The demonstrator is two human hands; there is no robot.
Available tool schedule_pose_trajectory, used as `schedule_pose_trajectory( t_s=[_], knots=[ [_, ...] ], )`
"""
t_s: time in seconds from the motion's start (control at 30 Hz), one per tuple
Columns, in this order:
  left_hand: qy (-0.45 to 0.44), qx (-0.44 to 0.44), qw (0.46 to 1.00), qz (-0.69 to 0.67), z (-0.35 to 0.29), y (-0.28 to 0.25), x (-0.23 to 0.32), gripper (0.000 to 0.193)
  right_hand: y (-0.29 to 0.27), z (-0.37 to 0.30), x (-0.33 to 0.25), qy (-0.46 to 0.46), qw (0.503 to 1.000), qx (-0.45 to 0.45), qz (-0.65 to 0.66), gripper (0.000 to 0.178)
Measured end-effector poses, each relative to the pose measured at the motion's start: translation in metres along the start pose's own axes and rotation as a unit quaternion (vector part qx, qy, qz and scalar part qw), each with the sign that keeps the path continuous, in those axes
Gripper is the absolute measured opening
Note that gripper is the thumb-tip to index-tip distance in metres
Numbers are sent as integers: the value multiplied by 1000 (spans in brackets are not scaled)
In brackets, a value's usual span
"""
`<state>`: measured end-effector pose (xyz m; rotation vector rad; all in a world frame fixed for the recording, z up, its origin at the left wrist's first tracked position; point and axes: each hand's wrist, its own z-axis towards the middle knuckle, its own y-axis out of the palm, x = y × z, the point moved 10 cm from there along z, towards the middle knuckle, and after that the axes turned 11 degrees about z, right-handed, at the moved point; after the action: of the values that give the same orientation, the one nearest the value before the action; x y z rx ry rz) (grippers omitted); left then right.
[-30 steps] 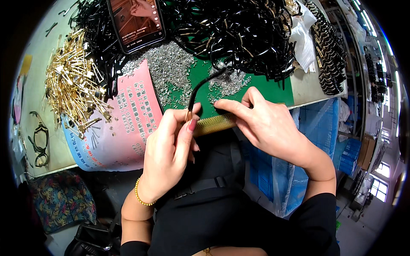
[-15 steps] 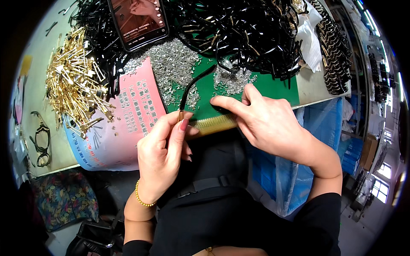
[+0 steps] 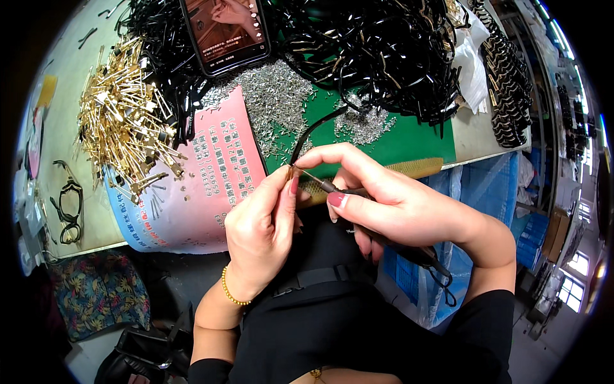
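My left hand [image 3: 262,221] pinches a black eyeglass temple [image 3: 311,130] near its gold-coloured hinge end, and the dark tip curves up and away over the green mat [image 3: 409,131]. In my right hand [image 3: 390,205] lies a slim black screwdriver [image 3: 336,189] with a cord loop hanging behind it. Its thin metal shaft points left and meets the hinge end between my left fingertips. My right index finger reaches over to that same spot. Any screw there is too small to make out. Just beyond lie piles of tiny silver screws [image 3: 272,93].
Gold metal temples [image 3: 121,109] are heaped at the left on a pink and blue sheet [image 3: 211,173]. Black temples [image 3: 377,57] pile up at the back, beside a phone [image 3: 233,32]. An eyeglass frame [image 3: 69,208] lies far left; blue crates [image 3: 480,192] stand at the right.
My right hand, earlier apart at the screws without a visible tool, now holds the screwdriver with its shaft at the temple's hinge end. My left hand keeps its pinch.
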<state>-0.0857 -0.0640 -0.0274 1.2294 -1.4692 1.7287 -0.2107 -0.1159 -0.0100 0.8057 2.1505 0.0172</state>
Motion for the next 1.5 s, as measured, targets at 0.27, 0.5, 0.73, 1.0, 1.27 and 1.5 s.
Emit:
schedule_pose_trajectory(
  t_s=[0.27,0.5,0.73,1.0,1.27,1.5],
  knots=[
    [228,110,937,240,-12,-2,30,31,0,-5,4,33,990,-21,137,43],
    [242,132,932,234,-13,-19,37,33,11,-15,-26,-121,934,82,-327,49],
    [56,300,952,-30,-15,-131,-35,18,60,69,-100,-344,781,133,-504,20],
    [-59,332,907,254,-46,-243,-70,22,65,156,-135,-247,772,175,-559,23],
    [-71,204,885,413,-16,-217,-78,31,85,151,-129,-283,745,178,-577,21],
    [-148,218,870,418,-12,-214,-91,32,89,142,-114,-323,732,155,-580,19]
  ],
)
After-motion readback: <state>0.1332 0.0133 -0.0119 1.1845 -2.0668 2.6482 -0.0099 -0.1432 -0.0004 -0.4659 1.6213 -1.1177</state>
